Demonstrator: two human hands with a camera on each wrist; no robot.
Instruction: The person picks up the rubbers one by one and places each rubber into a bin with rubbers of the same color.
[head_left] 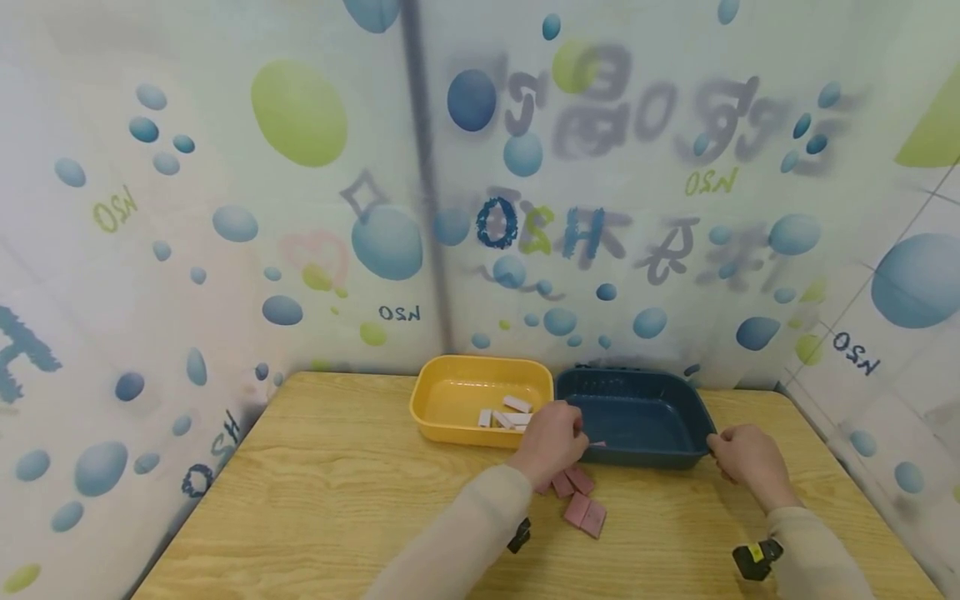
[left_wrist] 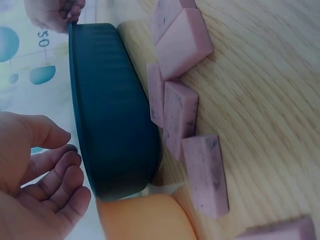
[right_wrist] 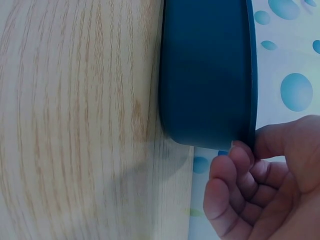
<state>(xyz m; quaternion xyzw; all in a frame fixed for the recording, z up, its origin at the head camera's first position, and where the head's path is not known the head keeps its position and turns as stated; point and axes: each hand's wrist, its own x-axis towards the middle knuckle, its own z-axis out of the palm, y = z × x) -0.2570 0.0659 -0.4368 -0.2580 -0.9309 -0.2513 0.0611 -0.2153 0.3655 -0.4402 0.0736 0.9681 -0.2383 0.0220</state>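
My right hand [head_left: 752, 460] pinches the right end of the dark blue plastic bin [head_left: 667, 457], thumb and fingers on its rim [right_wrist: 253, 100]. Over the near left corner of that bin hovers my left hand [head_left: 551, 437]. Its fingers [left_wrist: 67, 172] are loosely bent beside the rim, and nothing shows between thumb and fingertips. A small pink piece [head_left: 597, 444] shows at the bin's near side, partly hidden. On the table below the left hand lie several pink rectangular blocks [left_wrist: 182, 45] with dark specks.
A yellow bin [head_left: 457, 434] stands against the blue bin's left side, holding several white blocks [head_left: 517, 404]. Both bins sit at the back of the wood-grain table [head_left: 315, 475]. A patterned curtain [head_left: 337, 192] hangs close behind them.
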